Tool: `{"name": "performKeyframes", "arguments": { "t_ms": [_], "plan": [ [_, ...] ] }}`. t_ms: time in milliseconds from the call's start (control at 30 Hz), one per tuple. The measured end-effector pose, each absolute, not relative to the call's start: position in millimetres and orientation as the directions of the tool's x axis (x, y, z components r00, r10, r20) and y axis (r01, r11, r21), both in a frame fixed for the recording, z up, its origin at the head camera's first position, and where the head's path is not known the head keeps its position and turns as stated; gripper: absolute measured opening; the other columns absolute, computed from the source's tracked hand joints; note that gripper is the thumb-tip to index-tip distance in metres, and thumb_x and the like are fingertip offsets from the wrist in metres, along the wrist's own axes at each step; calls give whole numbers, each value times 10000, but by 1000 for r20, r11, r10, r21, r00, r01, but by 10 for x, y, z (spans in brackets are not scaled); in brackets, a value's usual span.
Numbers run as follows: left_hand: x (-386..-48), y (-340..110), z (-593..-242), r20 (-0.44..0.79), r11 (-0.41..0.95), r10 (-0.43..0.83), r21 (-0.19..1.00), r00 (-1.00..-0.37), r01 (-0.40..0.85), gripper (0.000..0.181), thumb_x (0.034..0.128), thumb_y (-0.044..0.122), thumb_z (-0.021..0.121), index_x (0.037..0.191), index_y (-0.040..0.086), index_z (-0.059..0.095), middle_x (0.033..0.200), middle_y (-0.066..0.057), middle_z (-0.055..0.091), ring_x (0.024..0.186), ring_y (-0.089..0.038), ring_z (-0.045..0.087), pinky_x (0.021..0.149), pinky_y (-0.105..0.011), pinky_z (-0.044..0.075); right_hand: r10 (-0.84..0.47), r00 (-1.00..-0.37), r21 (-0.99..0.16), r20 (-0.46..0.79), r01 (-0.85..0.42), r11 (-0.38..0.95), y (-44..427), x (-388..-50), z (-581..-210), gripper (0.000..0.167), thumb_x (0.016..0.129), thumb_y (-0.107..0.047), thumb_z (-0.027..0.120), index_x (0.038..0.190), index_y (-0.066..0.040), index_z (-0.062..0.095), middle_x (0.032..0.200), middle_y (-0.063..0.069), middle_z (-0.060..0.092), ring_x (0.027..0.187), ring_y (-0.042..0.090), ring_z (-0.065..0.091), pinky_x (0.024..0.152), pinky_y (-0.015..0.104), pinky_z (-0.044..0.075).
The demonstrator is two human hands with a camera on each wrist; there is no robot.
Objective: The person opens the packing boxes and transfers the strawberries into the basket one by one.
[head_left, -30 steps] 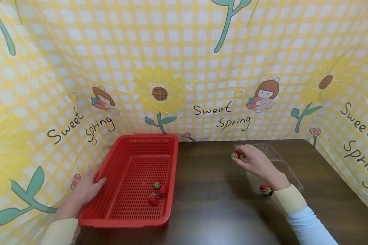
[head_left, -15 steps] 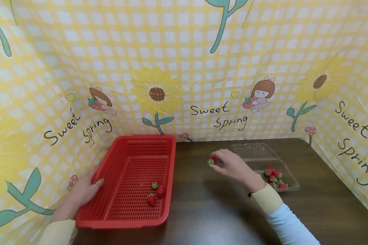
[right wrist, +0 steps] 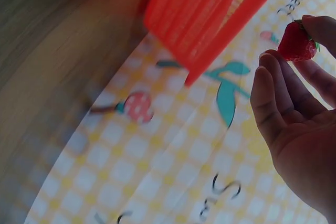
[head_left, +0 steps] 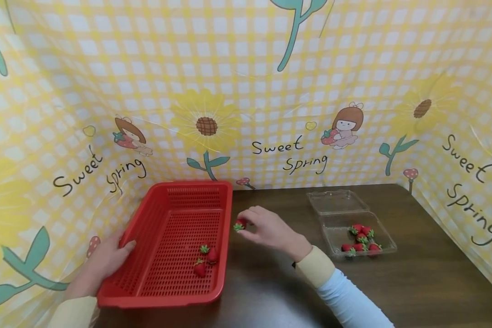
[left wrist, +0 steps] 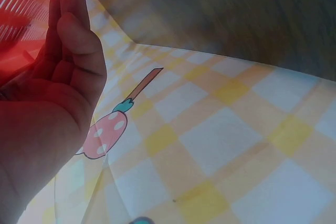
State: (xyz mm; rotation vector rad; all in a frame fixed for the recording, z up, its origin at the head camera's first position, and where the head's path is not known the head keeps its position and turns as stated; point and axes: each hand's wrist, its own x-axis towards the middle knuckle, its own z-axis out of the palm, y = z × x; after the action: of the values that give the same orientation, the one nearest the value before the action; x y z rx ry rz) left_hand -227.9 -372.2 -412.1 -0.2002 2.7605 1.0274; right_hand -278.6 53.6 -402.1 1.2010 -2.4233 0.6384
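Observation:
A strawberry (head_left: 240,223) with green leaves is pinched between the thumb and fingers of my right hand (head_left: 272,231), just outside the right rim of the red basket (head_left: 158,300). The right wrist view shows the same strawberry (right wrist: 296,42) at the fingertips of this hand (right wrist: 302,124). My left hand (head_left: 105,260) grips the basket's left side, its thumb over the rim; in the left wrist view that hand (left wrist: 63,82) has bent fingers beside the basket wall. Several strawberries (head_left: 199,268) lie in the basket's near right part.
A hinged clear plastic box (head_left: 332,230) stands open on the dark wooden table (head_left: 418,273) at the right, its lid (head_left: 336,202) folded back. Several strawberries (head_left: 361,237) lie in its tray. A yellow checked cloth (head_left: 246,54) rises behind and beside the table.
My right hand has moved left with the strawberry, from above the clear box to beside the basket. The strawberries in the box have come into view. My left hand stays on the basket.

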Motion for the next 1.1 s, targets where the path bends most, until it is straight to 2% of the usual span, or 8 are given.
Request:
{"name": "performKeyframes", "arguments": {
  "t_ms": [167,400,633,800,1100],
  "plan": [
    [-2268,-3713,-4103,-208,771,-59,612,-976,-177,616,1031,332,452,1507,6,236,1144,-273,623,815,-201,710,700,-413,604,-693,-543,-247,474,-837,488,268,-2800,-3989,306,902,-318,710,1135,-126,663,991,-39,672,882,77,566,745,214,517],
    [-2271,-3706,-4107,-200,764,-56,622,-978,-171,595,1034,322,441,1492,-10,256,1129,-273,626,808,-201,704,684,-401,602,-731,-540,-253,418,-842,477,-4,-2837,-3962,326,921,-356,678,1153,-130,642,970,-36,640,837,71,515,719,172,476],
    [-2294,-3709,-4108,-197,776,-49,610,-979,-161,582,1031,326,452,1471,-15,283,1120,-264,628,811,-199,701,692,-407,601,-784,-513,-201,351,-859,471,-233,-2812,-3958,290,925,-366,669,1134,-165,649,997,-51,641,884,68,559,765,155,508],
    [-2316,-3703,-4111,-205,781,-60,600,-977,-174,574,1030,331,453,1455,-21,297,1114,-265,627,809,-202,702,685,-418,603,-811,-490,-172,319,-872,459,-391,-2766,-3960,275,930,-383,657,1119,-184,654,984,-63,655,862,47,550,755,135,491],
    [-2325,-3713,-4118,-206,792,-63,585,-976,-175,588,1029,357,452,1462,-10,297,1126,-255,631,812,-193,701,688,-412,598,-895,-425,-161,138,-901,403,-698,-2691,-3967,180,955,-346,631,1042,-190,611,897,-80,611,766,24,490,681,111,412]
  ]
}}
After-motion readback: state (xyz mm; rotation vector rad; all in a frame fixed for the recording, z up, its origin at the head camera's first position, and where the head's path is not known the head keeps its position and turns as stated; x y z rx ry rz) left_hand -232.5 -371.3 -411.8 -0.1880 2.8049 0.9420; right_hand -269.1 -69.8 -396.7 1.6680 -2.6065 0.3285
